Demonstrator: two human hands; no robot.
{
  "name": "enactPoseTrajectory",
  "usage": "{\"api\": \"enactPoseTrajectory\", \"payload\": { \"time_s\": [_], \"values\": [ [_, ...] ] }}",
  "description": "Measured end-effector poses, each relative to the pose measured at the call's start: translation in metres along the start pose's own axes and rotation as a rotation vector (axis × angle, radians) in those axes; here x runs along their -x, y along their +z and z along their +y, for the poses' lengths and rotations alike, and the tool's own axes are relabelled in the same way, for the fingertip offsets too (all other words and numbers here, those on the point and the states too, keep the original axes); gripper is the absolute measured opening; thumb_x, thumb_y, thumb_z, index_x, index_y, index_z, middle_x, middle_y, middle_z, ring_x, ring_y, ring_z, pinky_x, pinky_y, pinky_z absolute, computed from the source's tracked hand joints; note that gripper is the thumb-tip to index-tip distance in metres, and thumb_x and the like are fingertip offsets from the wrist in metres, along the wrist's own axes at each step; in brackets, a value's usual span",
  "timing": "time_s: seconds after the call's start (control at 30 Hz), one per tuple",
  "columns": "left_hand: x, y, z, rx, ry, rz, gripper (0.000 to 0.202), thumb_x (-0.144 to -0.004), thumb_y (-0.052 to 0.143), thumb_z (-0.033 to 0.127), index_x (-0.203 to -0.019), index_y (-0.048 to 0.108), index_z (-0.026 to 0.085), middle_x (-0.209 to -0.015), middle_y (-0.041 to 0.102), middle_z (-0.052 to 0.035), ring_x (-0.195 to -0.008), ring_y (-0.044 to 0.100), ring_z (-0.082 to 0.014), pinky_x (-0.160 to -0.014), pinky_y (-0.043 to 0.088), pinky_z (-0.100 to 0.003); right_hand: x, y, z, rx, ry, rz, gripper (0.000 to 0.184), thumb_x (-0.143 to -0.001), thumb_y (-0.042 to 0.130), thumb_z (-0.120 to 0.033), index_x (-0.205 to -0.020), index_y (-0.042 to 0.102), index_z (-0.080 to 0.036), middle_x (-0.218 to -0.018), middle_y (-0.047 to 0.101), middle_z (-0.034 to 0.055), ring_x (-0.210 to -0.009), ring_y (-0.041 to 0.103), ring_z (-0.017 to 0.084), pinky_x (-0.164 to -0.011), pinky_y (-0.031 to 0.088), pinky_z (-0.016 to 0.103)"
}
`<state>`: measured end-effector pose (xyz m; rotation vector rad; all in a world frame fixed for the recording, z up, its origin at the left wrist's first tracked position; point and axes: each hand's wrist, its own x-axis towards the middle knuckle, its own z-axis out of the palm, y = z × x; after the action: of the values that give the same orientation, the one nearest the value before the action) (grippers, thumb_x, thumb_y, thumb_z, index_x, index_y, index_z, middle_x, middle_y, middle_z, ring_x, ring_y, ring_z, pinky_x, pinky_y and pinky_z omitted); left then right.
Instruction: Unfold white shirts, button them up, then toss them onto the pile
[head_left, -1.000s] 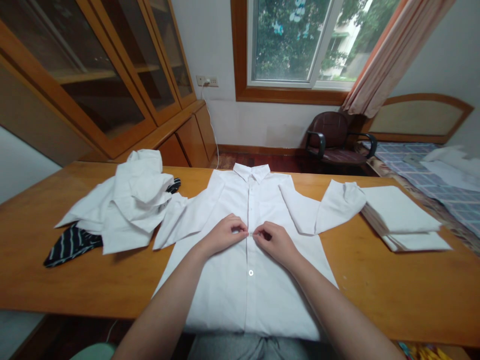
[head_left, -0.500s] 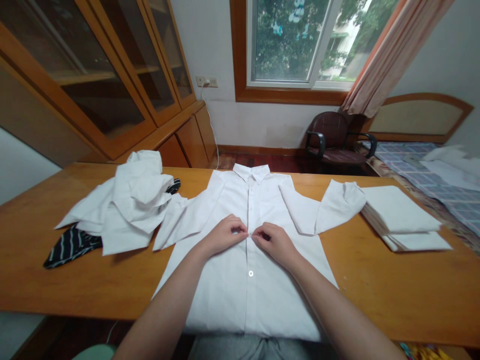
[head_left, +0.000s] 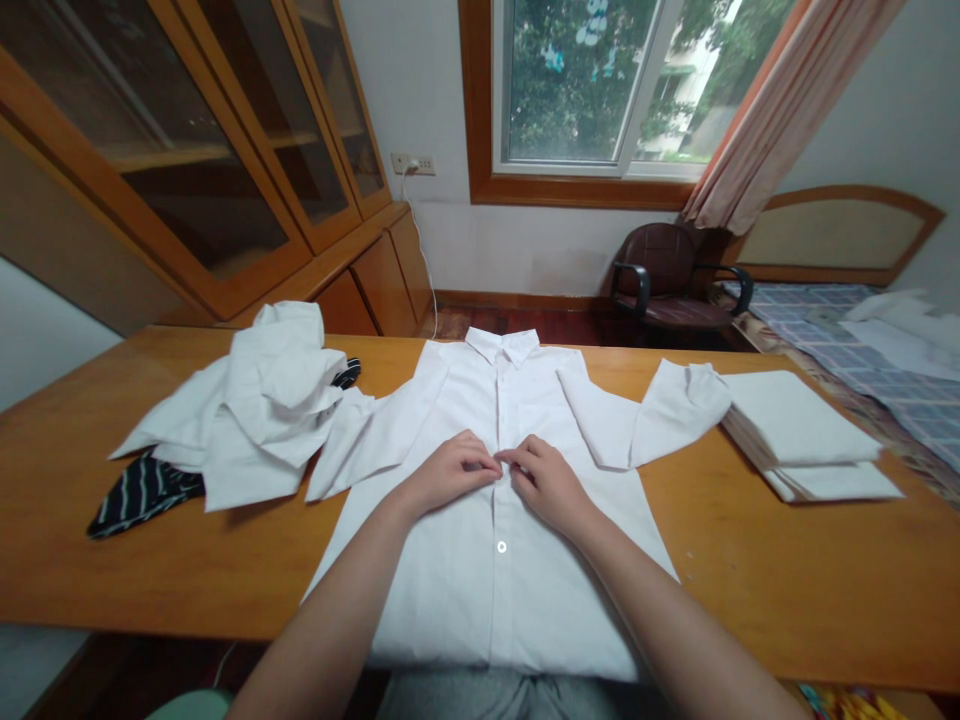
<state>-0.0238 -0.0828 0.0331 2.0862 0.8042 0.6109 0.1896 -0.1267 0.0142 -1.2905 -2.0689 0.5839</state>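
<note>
A white button-up shirt [head_left: 450, 590] lies front up across the table, collar at the far edge and sleeves folded out to either side. At the middle of its front placket, my left hand [head_left: 454, 470] pinches the fabric. Facing it, my right hand [head_left: 547, 483] has its index finger reaching to the left fingertips and its thumb bent below, gripping the placket edge. The spot between the fingertips is mostly covered, so any button there is hidden. Lower on the placket a round white button [head_left: 502, 547] shows.
On the left of the wooden table [head_left: 217, 580] sits a crumpled heap of white cloth [head_left: 262, 400] with a black striped fabric [head_left: 146, 492] under it. Folded white cloths [head_left: 806, 425] are stacked at the right. Beyond stand an armchair [head_left: 664, 270] and a cabinet [head_left: 300, 240].
My right index finger has stretched leftward over the placket to the left fingertips, and its thumb has parted from it. My left hand has shifted slightly right. The shirt stays put.
</note>
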Motion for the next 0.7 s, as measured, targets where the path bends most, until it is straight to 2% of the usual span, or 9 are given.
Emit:
{"api": "enactPoseTrajectory", "payload": {
  "time_s": [0.13, 0.33, 0.5, 0.7],
  "values": [
    [0.001, -0.001, 0.003, -0.016, 0.001, 0.006, 0.015, -0.091, 0.063, 0.03, -0.091, 0.077, 0.024, -0.085, 0.071, -0.0032, -0.092, 0.059, -0.0197, -0.086, 0.048, -0.034, -0.002, 0.003, 0.0, 0.119, 0.031, -0.002, 0.023, -0.083, 0.056, -0.007, -0.093, 0.07, -0.022, -0.091, 0.058, 0.0048, -0.091, 0.053, 0.021, -0.081, 0.04, 0.033],
    [0.0, 0.0, -0.012, -0.155, 0.05, 0.129, 0.02, -0.09, 0.059, 0.019, -0.104, 0.073, 0.024, -0.107, 0.072, -0.0036, -0.11, 0.058, -0.0213, -0.101, 0.045, -0.04, 0.002, -0.012, 0.007, 0.074, 0.085, 0.09, 0.02, -0.079, 0.05, -0.005, -0.082, 0.064, -0.02, -0.087, 0.056, 0.0048, -0.087, 0.052, 0.021, -0.08, 0.042, 0.033],
    [-0.001, 0.004, -0.026, -0.238, 0.07, 0.15, 0.025, -0.093, 0.057, 0.021, -0.113, 0.071, 0.025, -0.121, 0.069, -0.0035, -0.128, 0.052, -0.0228, -0.11, 0.042, -0.045, 0.008, -0.028, 0.018, 0.043, 0.03, 0.02, 0.024, -0.08, 0.05, -0.002, -0.085, 0.065, -0.021, -0.09, 0.058, 0.0048, -0.09, 0.053, 0.021, -0.082, 0.043, 0.033],
    [-0.01, 0.003, -0.035, -0.342, 0.067, 0.141, 0.03, -0.095, 0.05, 0.02, -0.116, 0.07, 0.025, -0.129, 0.066, -0.0019, -0.132, 0.052, -0.0216, -0.116, 0.036, -0.048, 0.006, -0.033, 0.019, 0.113, 0.033, -0.026, 0.028, -0.088, 0.052, -0.008, -0.104, 0.07, -0.022, -0.097, 0.064, 0.0066, -0.097, 0.054, 0.023, -0.089, 0.044, 0.037]
  ]
}}
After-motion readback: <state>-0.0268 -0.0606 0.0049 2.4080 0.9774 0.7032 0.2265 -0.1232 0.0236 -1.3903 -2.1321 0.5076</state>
